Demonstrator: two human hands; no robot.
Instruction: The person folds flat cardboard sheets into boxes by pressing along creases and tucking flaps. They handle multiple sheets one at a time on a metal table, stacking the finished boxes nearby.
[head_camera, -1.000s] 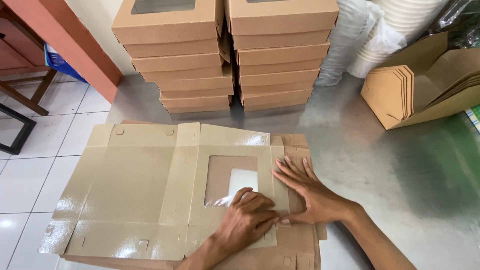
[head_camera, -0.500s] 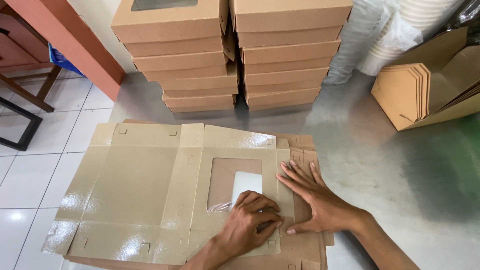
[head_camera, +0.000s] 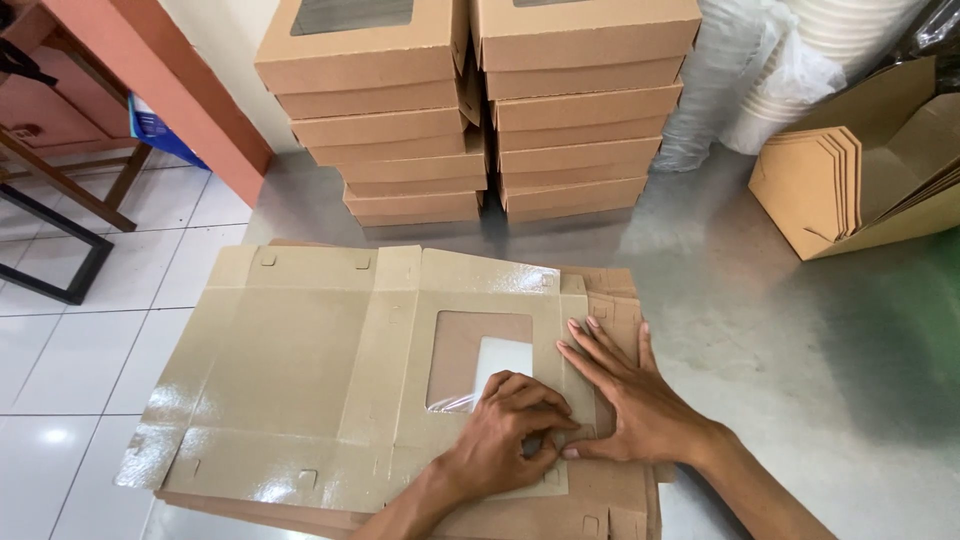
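A flat, unfolded brown cardboard box (head_camera: 290, 370) with a glossy inner side and a square window (head_camera: 478, 358) lies on top of a pile of similar flat boxes (head_camera: 610, 500) on the steel table. My left hand (head_camera: 510, 435) is curled just below the window's right corner, fingertips pinching the box's right flap at its fold. My right hand (head_camera: 630, 400) lies flat beside it with fingers spread, pressing down on the same flap and the pile's edge. The two hands touch at the thumbs.
Two stacks of folded window boxes (head_camera: 385, 120) (head_camera: 585, 110) stand at the back of the steel table (head_camera: 760, 330). An open carton holding flat hexagonal cardboard pieces (head_camera: 810, 185) sits at the right, with bagged white cups (head_camera: 790, 70) behind. White floor tiles (head_camera: 70, 340) and furniture legs are at the left.
My left hand has curled tighter and slid slightly right, against my right hand. The right hand stays flat on the flap. The box has not shifted.
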